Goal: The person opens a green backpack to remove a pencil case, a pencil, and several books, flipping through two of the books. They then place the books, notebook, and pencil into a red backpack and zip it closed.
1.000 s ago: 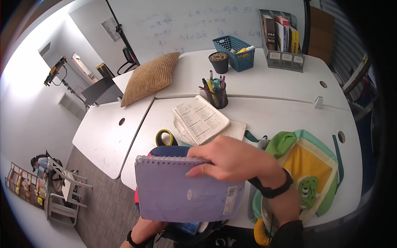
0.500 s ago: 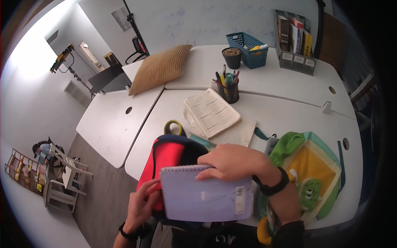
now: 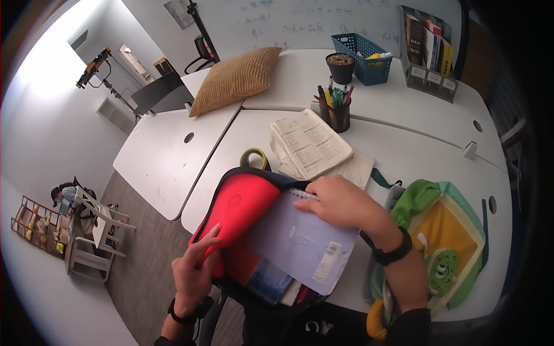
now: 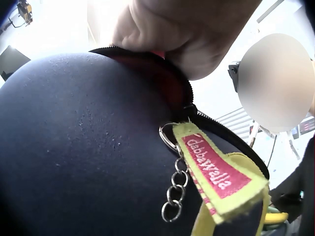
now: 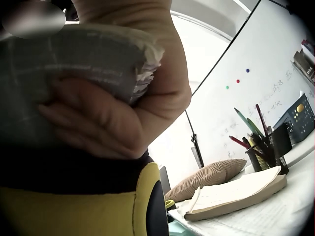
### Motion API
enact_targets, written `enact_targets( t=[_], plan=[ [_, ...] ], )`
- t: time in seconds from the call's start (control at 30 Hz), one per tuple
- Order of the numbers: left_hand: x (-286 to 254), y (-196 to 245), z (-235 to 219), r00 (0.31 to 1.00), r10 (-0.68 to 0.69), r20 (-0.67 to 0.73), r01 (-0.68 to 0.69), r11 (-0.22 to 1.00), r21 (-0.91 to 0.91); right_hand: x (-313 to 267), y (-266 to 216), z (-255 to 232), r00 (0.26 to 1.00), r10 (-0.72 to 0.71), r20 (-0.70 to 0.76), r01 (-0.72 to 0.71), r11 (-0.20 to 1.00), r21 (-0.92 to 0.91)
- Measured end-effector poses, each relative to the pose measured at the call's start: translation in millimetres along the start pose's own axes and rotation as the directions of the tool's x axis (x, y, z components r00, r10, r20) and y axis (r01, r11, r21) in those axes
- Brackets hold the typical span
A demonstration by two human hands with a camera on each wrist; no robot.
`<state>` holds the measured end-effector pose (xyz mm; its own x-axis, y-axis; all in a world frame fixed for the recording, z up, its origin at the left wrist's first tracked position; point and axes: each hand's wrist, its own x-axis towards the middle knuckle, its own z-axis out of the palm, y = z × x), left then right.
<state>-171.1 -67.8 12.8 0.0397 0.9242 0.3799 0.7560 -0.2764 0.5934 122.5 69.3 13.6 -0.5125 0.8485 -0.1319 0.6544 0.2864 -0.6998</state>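
A purple spiral notebook (image 3: 303, 236) lies tilted, partly inside an unzipped dark bag with a red lining (image 3: 242, 202). My right hand (image 3: 340, 202) grips its spiral edge, thumb on the cover; the right wrist view shows that hand (image 5: 108, 108) with fingers curled round the pages. At the bag's left side my left hand (image 3: 193, 271) holds the red-lined flap. A blue item (image 3: 269, 281) shows inside the bag below the notebook. In the left wrist view are the bag's dark outside (image 4: 88, 142), its zipper and a "dabbawalla" tag (image 4: 214, 169).
Behind the bag are a tape roll (image 3: 254, 158), an open book (image 3: 311, 144) and a pen holder (image 3: 339, 115). A green and yellow backpack (image 3: 444, 230) lies at the right. Farther back are a brown pillow (image 3: 236, 81), a potted plant (image 3: 341, 69), a blue basket (image 3: 369, 68) and a book rack (image 3: 430, 78).
The notebook has tilted and moved down into the bag with my right hand. My left hand has come up from beneath the notebook to the flap, and the bag's red inside is more exposed.
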Motion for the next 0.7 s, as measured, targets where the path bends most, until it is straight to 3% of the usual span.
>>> enact_targets(
  t=[0.03, 0.13, 0.33, 0.43, 0.53, 0.63, 0.67, 0.7],
  plan=[
    [-0.3, 0.5, 1.1, 1.000, 0.021, 0.014, -0.021, 1.000, 0.017, 0.6, -2.0, 3.8, 0.999, 0.027, -0.038, -0.026, 0.999, 0.029],
    [-2.2, 2.2, 2.0, 0.992, -0.114, 0.057, 0.113, 0.993, 0.030, 7.7, 4.8, 21.8, 0.984, -0.139, -0.110, 0.152, 0.981, 0.121],
    [-4.5, -4.9, 1.8, 0.990, -0.123, 0.074, 0.121, 0.992, 0.030, -4.8, 14.3, -2.1, 0.944, -0.291, 0.157, 0.281, 0.956, 0.083],
    [-5.8, -7.4, 2.5, 0.992, -0.110, 0.065, 0.110, 0.994, 0.001, -4.1, 10.4, -5.5, 0.956, -0.240, 0.167, 0.208, 0.960, 0.186],
    [-5.9, -9.7, 7.8, 0.995, -0.077, 0.061, 0.080, 0.996, -0.045, 10.5, 5.9, 28.7, 0.977, -0.210, 0.026, 0.195, 0.940, 0.281],
    [-3.5, -2.1, 8.0, 0.992, -0.059, 0.115, 0.063, 0.998, -0.026, 21.9, -6.0, 65.5, 0.998, -0.057, -0.025, 0.060, 0.986, 0.155],
    [-2.2, 0.4, 7.7, 0.989, -0.051, 0.140, 0.054, 0.998, -0.013, 23.4, -1.5, 76.7, 0.980, -0.174, -0.095, 0.180, 0.982, 0.055],
    [-2.3, -1.4, 8.1, 0.988, -0.030, 0.150, 0.034, 0.999, -0.022, 22.0, 5.5, 77.7, 0.979, -0.203, -0.027, 0.204, 0.977, 0.055]
  ],
)
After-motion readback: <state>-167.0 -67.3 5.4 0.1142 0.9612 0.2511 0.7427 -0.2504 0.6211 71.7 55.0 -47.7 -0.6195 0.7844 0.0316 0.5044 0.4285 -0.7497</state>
